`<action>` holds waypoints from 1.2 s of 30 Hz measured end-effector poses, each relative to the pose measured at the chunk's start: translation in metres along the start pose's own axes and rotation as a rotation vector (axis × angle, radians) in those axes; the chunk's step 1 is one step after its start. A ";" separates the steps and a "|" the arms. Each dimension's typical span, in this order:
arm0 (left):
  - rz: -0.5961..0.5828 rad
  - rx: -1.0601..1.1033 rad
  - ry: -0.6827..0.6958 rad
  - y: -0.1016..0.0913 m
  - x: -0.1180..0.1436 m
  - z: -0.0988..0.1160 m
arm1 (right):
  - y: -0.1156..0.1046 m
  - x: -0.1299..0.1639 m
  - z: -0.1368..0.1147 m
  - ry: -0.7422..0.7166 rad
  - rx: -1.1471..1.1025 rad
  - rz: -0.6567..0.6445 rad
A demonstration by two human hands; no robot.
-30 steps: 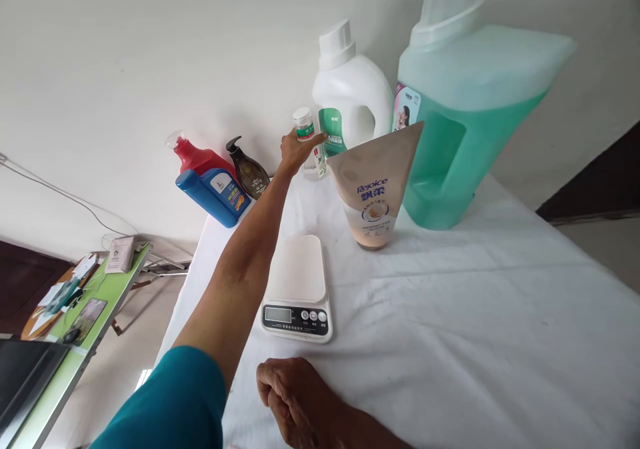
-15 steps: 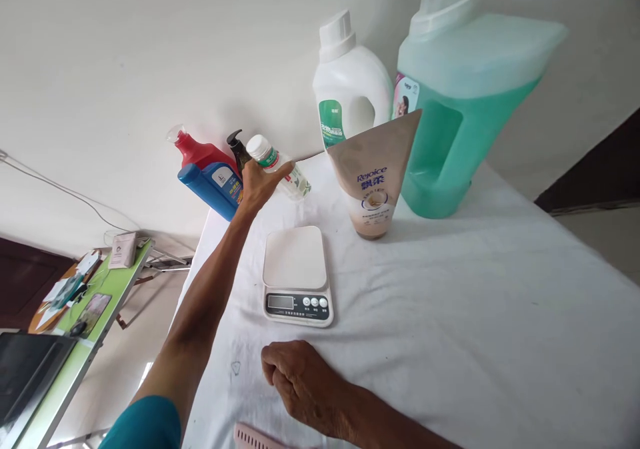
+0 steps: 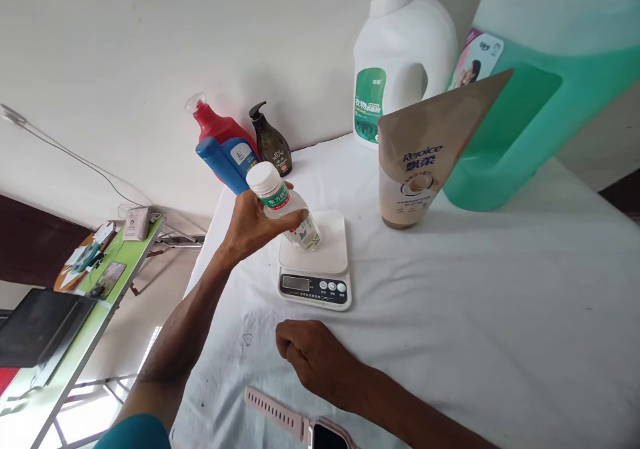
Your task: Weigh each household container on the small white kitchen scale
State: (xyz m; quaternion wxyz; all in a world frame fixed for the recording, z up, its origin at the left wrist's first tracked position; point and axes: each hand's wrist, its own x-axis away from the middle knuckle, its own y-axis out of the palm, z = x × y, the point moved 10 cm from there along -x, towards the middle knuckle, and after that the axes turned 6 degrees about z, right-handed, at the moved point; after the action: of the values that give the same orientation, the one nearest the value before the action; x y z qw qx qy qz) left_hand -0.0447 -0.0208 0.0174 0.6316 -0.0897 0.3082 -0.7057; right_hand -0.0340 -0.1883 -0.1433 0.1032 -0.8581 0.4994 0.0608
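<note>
Head view: the left hand (image 3: 253, 226) is wrapped around a clear plastic bottle with a white cap and a green label band (image 3: 293, 204), thumb along the near side and a fingertip showing on the far side. The bottle leans: its long axis runs from the cap, up and to the left, down to the base on the right. That base comes over the left part of the plate of a flat, square-topped white plastic kitchen scale (image 3: 331, 236); whether it touches the plate or hangs just above it, I cannot tell. No digits can be read on the scale's display.

The left hand is clearly the nearer one to the bottle, coming at it from the near left. The right hand (image 3: 315, 356) lies on the white cloth (image 3: 450, 329) on the near side of the scale, apart from it, fingers curled into a loose fist; nothing shows in its grasp, though its underside is hidden. The two hands are well apart.

Nearer than the right hand lies a pink-strapped watch with a dark screen (image 3: 300, 424), partly out of view. To the right of the scale and farther off stands a beige, wedge-shaped soft tube (image 3: 419, 156); beyond the bottle, to the far left, is a dark, rounded pump bottle (image 3: 273, 146).
</note>
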 end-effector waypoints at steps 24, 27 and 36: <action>0.614 0.351 -0.244 -0.039 0.042 -0.172 | -0.002 -0.001 -0.001 -0.077 0.004 0.021; 0.634 0.361 -0.251 -0.035 0.049 -0.184 | -0.002 0.000 0.000 -0.079 0.007 0.022; 0.587 0.357 -0.239 -0.030 0.050 -0.179 | 0.000 0.002 0.002 -0.063 0.013 0.005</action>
State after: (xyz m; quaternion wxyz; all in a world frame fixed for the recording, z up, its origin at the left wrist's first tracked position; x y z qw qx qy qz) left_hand -0.1711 -0.0102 -0.1216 0.8446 0.0328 0.1167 -0.5214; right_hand -0.0329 -0.1895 -0.1455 0.1241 -0.8537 0.4985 0.0848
